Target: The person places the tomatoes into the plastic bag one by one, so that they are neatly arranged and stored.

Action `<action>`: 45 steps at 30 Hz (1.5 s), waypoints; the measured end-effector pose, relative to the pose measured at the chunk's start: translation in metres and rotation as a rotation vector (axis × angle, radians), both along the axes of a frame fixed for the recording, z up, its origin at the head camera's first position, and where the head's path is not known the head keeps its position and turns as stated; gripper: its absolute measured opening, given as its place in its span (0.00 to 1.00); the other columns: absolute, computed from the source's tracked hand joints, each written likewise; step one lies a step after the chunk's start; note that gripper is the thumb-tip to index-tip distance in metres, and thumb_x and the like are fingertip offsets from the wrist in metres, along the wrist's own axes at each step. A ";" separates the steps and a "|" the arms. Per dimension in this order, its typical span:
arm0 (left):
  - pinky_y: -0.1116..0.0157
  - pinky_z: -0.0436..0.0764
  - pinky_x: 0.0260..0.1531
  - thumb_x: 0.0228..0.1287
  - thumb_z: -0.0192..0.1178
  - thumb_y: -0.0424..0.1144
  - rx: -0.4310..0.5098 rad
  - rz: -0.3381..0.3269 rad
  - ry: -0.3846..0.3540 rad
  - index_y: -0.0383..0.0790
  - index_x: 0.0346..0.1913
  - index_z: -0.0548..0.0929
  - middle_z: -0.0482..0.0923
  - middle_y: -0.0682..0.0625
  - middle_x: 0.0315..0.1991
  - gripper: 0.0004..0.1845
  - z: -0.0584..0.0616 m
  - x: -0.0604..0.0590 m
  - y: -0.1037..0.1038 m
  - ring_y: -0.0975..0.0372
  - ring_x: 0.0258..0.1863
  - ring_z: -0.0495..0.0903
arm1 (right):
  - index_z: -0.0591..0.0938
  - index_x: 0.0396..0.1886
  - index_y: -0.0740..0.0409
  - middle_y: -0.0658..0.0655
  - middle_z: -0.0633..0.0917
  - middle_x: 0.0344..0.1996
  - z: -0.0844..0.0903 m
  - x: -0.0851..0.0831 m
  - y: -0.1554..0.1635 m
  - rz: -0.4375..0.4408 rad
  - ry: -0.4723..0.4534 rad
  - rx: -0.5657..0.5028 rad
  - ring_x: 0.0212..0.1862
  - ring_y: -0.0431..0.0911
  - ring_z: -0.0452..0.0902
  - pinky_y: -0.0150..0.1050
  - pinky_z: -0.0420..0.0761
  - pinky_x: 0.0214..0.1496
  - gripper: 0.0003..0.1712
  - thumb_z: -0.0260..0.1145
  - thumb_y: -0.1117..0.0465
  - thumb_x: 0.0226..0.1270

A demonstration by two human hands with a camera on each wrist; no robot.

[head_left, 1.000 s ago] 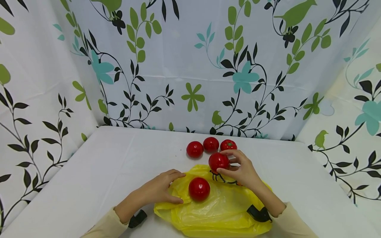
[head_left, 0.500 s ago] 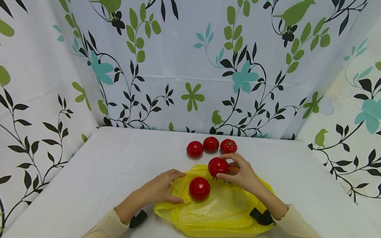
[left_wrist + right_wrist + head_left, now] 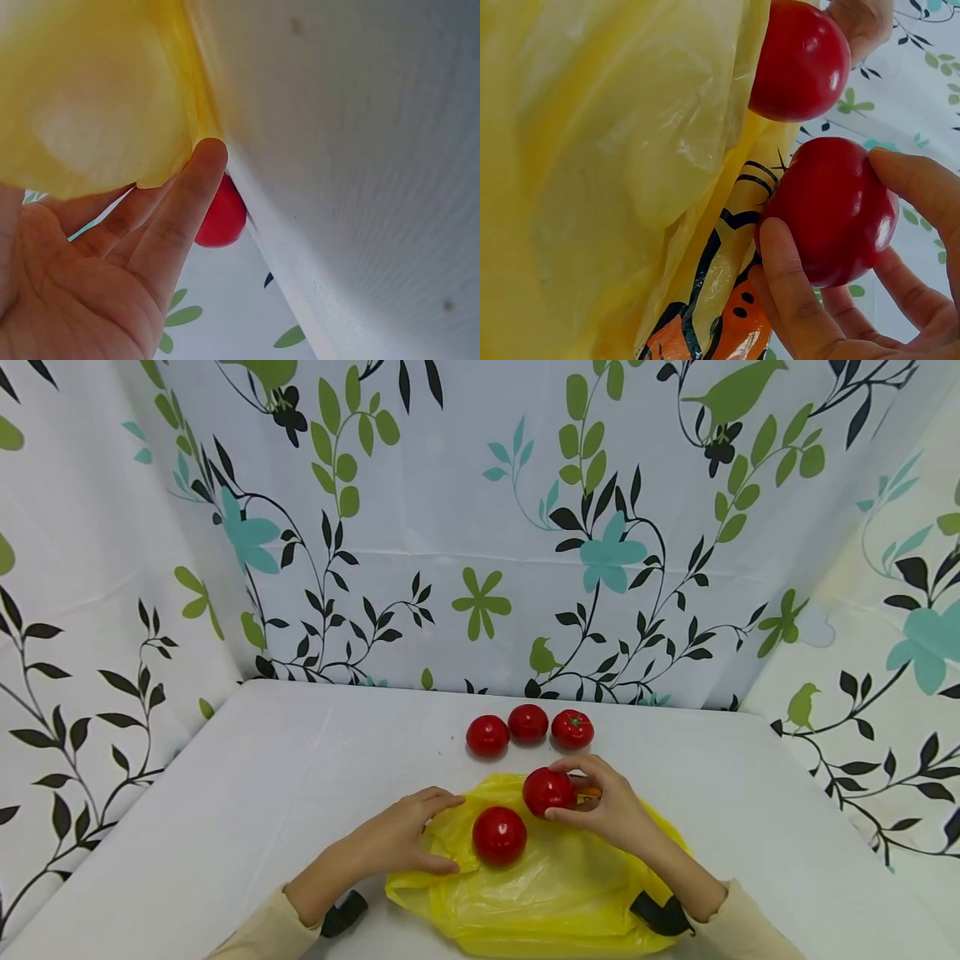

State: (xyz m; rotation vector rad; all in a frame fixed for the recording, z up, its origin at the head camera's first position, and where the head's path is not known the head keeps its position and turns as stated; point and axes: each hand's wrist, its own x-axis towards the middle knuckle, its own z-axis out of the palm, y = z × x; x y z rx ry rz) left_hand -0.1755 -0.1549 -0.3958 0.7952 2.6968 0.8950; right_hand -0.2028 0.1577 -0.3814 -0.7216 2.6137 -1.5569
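Pinched between the thumb and fingers of my right hand (image 3: pixel 611 806) is a red tomato (image 3: pixel 548 792), low over the back part of a yellow plastic bag (image 3: pixel 555 893). The right wrist view shows this held tomato (image 3: pixel 829 214) close to the bag's printed black and orange pattern. A second tomato (image 3: pixel 499 836) lies on the bag between my hands. My left hand (image 3: pixel 401 835) rests at the bag's left edge, thumb and fingers apart. In the left wrist view its fingers (image 3: pixel 176 217) extend along the yellow plastic (image 3: pixel 97 97).
Behind the bag, three more tomatoes stand in a row on the white table (image 3: pixel 315 777): left (image 3: pixel 487 737), middle (image 3: pixel 528 724) and right (image 3: pixel 572 729), the last showing its green stem end. A leaf-patterned cloth (image 3: pixel 420 527) hangs around the table.
My right hand has brought its tomato toward me, away from the back row and lower over the bag. My left hand and the other tomatoes stay in place; the head view shifts slightly.
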 end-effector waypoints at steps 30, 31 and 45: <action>0.51 0.74 0.61 0.52 0.73 0.56 0.020 -0.016 -0.013 0.40 0.67 0.72 0.71 0.47 0.64 0.42 -0.003 -0.002 -0.001 0.53 0.62 0.72 | 0.80 0.51 0.55 0.62 0.77 0.53 -0.014 -0.002 -0.001 0.106 0.018 0.163 0.48 0.55 0.78 0.39 0.85 0.44 0.20 0.74 0.59 0.59; 0.51 0.74 0.61 0.52 0.73 0.56 0.019 -0.015 -0.016 0.40 0.67 0.72 0.71 0.47 0.64 0.42 -0.003 -0.002 -0.001 0.53 0.62 0.72 | 0.80 0.50 0.55 0.61 0.77 0.52 -0.014 -0.001 0.000 0.107 0.020 0.168 0.48 0.55 0.78 0.40 0.85 0.45 0.19 0.73 0.59 0.60; 0.52 0.77 0.59 0.51 0.73 0.56 0.005 -0.023 0.022 0.39 0.67 0.72 0.71 0.46 0.64 0.43 -0.001 0.000 0.002 0.53 0.60 0.73 | 0.81 0.50 0.55 0.61 0.78 0.53 -0.010 0.001 0.000 0.108 0.056 0.209 0.51 0.55 0.75 0.44 0.84 0.48 0.16 0.70 0.58 0.64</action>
